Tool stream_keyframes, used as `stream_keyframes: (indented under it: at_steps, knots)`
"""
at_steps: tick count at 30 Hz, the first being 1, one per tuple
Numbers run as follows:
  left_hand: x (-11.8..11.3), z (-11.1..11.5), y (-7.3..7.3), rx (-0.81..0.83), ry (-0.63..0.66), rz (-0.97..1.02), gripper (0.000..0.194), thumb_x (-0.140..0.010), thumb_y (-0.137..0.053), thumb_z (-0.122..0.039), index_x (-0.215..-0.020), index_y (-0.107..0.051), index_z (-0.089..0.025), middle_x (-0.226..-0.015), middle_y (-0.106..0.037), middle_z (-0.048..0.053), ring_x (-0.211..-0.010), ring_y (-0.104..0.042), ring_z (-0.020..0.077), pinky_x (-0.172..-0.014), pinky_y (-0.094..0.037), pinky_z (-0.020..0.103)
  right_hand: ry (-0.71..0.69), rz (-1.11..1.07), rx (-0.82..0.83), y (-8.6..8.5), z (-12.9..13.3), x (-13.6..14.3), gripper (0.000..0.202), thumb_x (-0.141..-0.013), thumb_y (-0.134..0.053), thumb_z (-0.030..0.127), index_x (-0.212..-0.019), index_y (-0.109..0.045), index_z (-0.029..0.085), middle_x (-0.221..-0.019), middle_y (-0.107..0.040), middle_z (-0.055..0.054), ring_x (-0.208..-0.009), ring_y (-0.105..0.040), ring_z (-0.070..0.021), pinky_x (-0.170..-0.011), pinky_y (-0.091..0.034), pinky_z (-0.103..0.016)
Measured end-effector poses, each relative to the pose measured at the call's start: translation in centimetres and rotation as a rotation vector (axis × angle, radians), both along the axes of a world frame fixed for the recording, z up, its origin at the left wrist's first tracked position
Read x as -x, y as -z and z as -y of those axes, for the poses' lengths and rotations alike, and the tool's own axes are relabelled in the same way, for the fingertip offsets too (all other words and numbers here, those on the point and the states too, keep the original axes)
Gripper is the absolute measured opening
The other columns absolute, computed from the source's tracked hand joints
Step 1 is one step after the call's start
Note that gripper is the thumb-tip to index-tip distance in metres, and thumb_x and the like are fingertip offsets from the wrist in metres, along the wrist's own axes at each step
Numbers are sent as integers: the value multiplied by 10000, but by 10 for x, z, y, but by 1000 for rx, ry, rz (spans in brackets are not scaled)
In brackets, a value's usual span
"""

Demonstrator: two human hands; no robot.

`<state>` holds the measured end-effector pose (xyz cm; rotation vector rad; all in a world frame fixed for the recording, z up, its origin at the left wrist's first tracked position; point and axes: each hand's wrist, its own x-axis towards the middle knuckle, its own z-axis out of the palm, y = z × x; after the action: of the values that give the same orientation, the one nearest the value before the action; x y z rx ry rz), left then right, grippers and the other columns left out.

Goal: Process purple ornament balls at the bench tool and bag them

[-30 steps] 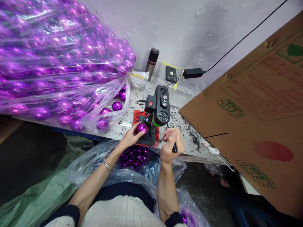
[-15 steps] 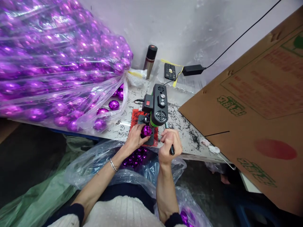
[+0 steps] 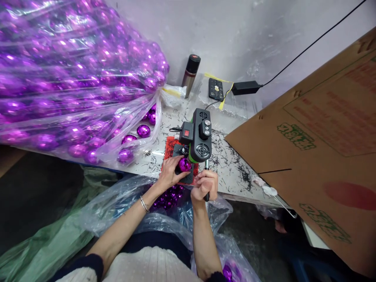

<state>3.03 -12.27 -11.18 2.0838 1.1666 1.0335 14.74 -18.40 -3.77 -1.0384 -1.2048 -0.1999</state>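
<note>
Between the thumb and fingers of my left hand (image 3: 170,172) is a shiny purple ball (image 3: 185,165), held under the front end of a small black drill press (image 3: 202,135). The press stands on a dark base plate (image 3: 188,178) over a red mat (image 3: 169,148). My right hand (image 3: 206,185) is wrapped round the press's lever handle (image 3: 207,196), whose black end sticks out below the fist. The tool tip is hidden by the press head.
A big clear bag of purple balls (image 3: 88,78) covers the left of the table (image 3: 152,160), loose balls at its mouth. Behind stand a flask (image 3: 190,74) and a power adapter (image 3: 246,87). A cardboard box (image 3: 308,156) fills the right. An open bag (image 3: 114,211) with purple balls hangs below the edge.
My right hand has moved left and slightly down with the lever, which now points more straight down. My left hand still holds the ball. The whole view has shifted slightly.
</note>
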Motion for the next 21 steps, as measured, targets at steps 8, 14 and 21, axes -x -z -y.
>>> stream_keyframes:
  at_steps: [8,14,21]
  knots:
    - [0,0,2,-9,-1,-4,642,-919,-855,-527,-1449,-663,-221,-1362,-779,154,-1267,-727,363,-1110,-546,509,21,-37,-17,8,-4,1,386,-1119,-402,292,-754,-523,258,-769,-545,20,-633,-534,-148,-687,-522,-360]
    - [-1,-1,4,-43,8,0,638,-933,-848,-525,-1446,-658,-197,-1344,-786,155,-1241,-737,348,-1085,-552,489,-13,-71,-72,15,-8,1,397,-1126,-416,298,-747,-524,250,-767,-533,27,-642,-535,-141,-698,-503,-360]
    - [-3,-4,4,-27,17,21,641,-920,-859,-537,-1433,-674,-200,-1331,-786,158,-1240,-736,354,-1086,-551,501,-40,-103,-116,19,-16,5,366,-1110,-369,266,-762,-483,258,-795,-495,26,-641,-519,-150,-601,-477,-339]
